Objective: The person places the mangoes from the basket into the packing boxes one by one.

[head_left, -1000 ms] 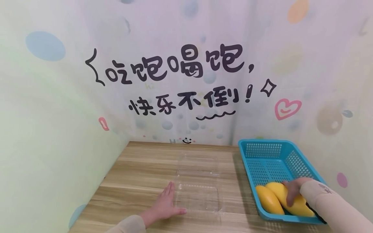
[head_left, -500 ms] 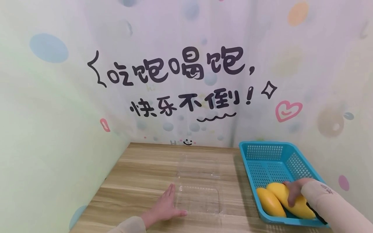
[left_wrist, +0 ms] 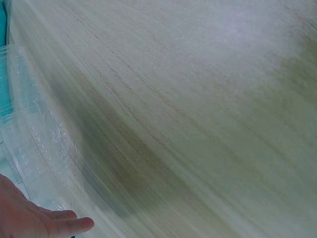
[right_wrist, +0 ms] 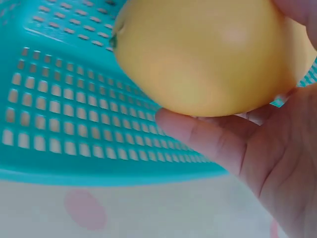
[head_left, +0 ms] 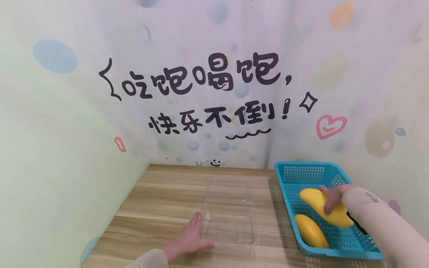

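Note:
My right hand point(head_left: 335, 197) grips a yellow mango point(head_left: 312, 198) above the floor of a blue plastic basket point(head_left: 303, 174). In the right wrist view, fingers lie under the mango point(right_wrist: 198, 54) and its stem end points left, toward the basket wall point(right_wrist: 64, 171). A second mango point(head_left: 311, 231) lies in the basket's near left corner. My left hand point(head_left: 187, 237) is spread on the table against the left side of a clear plastic clamshell box point(head_left: 228, 230), thumb along its near edge. The box's lid point(head_left: 228, 191) is folded open, away from me.
The wood-grain table point(head_left: 161, 201) meets a patterned wall covering point(head_left: 207, 29) with black lettering at the back, and another wall on the left. The basket stands at the table's right side, its raised rim around the mangoes. The box lies left of the basket.
My right hand has lifted the mango from beside the other one, up and away from me inside the basket. The left hand and the box have stayed in place.

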### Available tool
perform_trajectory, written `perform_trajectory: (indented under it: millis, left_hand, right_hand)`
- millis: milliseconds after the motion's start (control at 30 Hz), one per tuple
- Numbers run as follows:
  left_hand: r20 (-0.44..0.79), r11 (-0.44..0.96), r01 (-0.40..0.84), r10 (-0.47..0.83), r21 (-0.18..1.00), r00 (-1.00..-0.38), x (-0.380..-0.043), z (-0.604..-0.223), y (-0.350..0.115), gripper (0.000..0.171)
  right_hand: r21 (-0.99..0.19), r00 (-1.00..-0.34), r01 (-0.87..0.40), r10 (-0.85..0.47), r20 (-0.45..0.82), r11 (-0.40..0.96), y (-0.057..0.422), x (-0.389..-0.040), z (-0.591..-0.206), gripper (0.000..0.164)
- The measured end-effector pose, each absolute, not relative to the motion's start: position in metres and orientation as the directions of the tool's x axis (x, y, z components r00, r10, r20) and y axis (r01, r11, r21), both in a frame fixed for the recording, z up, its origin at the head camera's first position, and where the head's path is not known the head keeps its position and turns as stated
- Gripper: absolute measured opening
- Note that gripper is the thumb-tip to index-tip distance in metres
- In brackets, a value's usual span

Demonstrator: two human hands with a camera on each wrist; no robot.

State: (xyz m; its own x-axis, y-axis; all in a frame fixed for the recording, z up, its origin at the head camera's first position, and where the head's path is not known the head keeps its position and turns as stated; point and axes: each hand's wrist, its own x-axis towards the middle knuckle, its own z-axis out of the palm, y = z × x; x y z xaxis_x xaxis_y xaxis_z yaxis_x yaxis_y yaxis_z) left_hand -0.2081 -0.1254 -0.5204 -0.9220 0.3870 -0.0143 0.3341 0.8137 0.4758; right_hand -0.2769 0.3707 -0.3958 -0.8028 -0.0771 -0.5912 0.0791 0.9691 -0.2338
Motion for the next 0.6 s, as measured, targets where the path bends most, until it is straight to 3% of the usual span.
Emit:
perform_trajectory:
  millis: [400,600]
  left_hand:
    - [-0.019,0.801,0.319,0.380,0.506,-0.925,-0.203,-0.515,-0.124,0.117]
    - [-0.014,0.799,0.315,0.375,0.512,-0.927,-0.203,-0.513,-0.123,0.118]
  right_hand:
    - [-0.429,-0.831,0.087,-0.172,-0.529,0.899,0.340,-0.297,-0.339,0.100]
    - [-0.467,-0.852,0.060,-0.199,-0.485,0.882,0.325,-0.312,-0.322,0.096]
